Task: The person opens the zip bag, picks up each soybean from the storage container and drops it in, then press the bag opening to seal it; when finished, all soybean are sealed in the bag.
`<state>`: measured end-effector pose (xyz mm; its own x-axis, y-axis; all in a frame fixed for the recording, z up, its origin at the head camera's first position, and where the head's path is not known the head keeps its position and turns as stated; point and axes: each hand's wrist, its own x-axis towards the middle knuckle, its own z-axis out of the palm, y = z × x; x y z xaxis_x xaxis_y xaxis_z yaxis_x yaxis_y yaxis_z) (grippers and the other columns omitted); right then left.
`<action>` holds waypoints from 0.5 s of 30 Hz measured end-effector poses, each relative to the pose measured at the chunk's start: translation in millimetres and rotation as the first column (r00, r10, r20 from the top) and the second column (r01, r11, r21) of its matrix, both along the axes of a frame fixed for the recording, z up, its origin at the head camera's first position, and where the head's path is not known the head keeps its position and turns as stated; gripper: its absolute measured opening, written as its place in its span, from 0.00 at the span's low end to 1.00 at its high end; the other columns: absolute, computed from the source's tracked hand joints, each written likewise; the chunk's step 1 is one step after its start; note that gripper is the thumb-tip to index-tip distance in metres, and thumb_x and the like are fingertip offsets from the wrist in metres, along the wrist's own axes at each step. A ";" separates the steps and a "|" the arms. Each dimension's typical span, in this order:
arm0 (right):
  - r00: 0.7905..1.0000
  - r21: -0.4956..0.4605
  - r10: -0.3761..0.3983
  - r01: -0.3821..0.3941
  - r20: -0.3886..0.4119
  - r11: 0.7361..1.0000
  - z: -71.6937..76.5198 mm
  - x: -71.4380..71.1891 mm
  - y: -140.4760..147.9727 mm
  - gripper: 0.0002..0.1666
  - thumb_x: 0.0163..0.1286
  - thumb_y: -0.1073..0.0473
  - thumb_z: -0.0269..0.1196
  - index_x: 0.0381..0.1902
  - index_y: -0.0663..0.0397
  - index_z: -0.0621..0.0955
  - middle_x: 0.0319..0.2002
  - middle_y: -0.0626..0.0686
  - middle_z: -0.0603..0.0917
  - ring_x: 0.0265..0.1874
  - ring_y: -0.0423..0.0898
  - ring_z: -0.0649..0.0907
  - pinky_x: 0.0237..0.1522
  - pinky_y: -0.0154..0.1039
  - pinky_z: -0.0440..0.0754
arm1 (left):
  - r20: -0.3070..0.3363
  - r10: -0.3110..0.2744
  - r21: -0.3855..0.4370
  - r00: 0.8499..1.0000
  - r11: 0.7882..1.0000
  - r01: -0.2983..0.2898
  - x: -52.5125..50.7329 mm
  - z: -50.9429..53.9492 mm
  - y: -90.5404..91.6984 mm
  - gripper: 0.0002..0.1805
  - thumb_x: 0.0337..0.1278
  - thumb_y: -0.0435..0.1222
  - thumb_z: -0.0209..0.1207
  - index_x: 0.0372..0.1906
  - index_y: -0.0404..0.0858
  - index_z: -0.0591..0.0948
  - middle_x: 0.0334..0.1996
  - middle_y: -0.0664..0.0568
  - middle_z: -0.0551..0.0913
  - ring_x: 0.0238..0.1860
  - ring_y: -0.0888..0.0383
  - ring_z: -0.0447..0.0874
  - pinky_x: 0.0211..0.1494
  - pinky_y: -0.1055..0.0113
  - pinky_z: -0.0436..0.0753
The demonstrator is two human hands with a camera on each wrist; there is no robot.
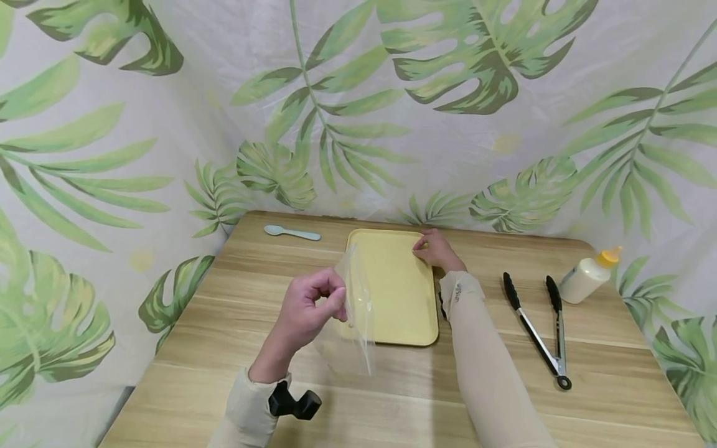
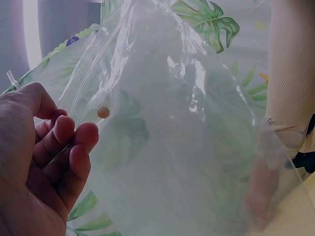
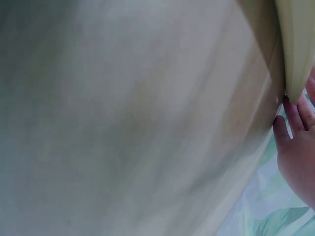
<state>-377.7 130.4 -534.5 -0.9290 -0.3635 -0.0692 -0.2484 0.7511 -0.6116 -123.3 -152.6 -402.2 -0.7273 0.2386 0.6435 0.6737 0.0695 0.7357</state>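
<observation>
A clear plastic bag [image 1: 361, 311] hangs from my left hand [image 1: 310, 305], which pinches it near its upper edge. In the left wrist view the bag [image 2: 172, 147] spreads out beside the fingers, with a small round tan bit [image 2: 103, 112] showing on it. Behind the bag, a pale yellow rectangular tray [image 1: 400, 292] lies flat on the table. My right hand [image 1: 439, 254] grips the tray's far right corner, thumb over the rim. The right wrist view shows its fingers [image 3: 293, 118] against the tray's edge [image 3: 294, 49].
Left of the tray, near the table's back edge, lies a light blue spoon [image 1: 292, 233]. Black-and-silver tongs [image 1: 538, 336] lie spread to the right. Beyond them stands a pale squeeze bottle [image 1: 585, 280] with an orange-yellow cap. A leaf-patterned curtain [image 1: 347, 106] borders the wooden table [image 1: 224, 336].
</observation>
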 end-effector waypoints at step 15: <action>0.999 -0.113 0.017 -0.021 -0.037 0.993 15.1 6.2 14.9 0.09 0.73 0.66 0.64 0.44 0.69 0.84 0.73 0.71 0.67 0.75 0.68 0.64 0.79 0.60 0.58 | 0.007 0.009 -0.011 1.000 1.000 -0.009 -1.1 -1.1 5.2 0.12 0.61 0.20 0.54 0.26 0.36 0.77 0.13 0.49 0.76 0.17 0.62 0.82 0.24 0.67 0.83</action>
